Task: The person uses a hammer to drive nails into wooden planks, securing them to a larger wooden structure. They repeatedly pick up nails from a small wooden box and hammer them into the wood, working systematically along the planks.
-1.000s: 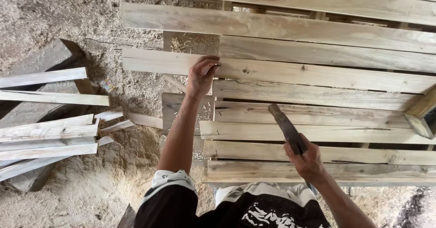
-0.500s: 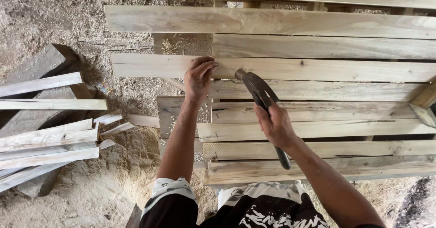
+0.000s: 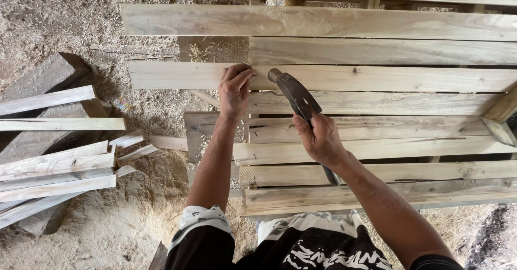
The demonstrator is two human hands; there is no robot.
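- Head view is looking down on a pallet-like frame of pale wooden slats, which is filling the right and far part of the scene; the slats are running left to right with gaps between them, and cross members are showing beneath.
- Ground of dirt and sawdust is occupying the left side and the near edge, scattered with shavings.
- Stack of loose wooden strips is lying at the left, well apart from the frame, with several short offcuts lying between the stack and the frame.
- One slat, the third from the far edge, is lying across the frame; both hands are working at its left part.
- Person's dark printed garment is showing at the near edge, with both bare forearms extending away from it.
- Right hand is clamped around the handle of a hammer, fingers wrapped fully together on the grip. The handle is running from near right to far left, and its butt is protruding below the hand.
- Hammer head is sitting at the near edge of the worked slat, just right of the left hand.
- Left hand is resting on the same slat, fingertips pinched together at its near edge. Whatever is being pinched is too small to identify; the fingers are hiding it.
- Small colourful scrap is lying on the ground left of the frame.
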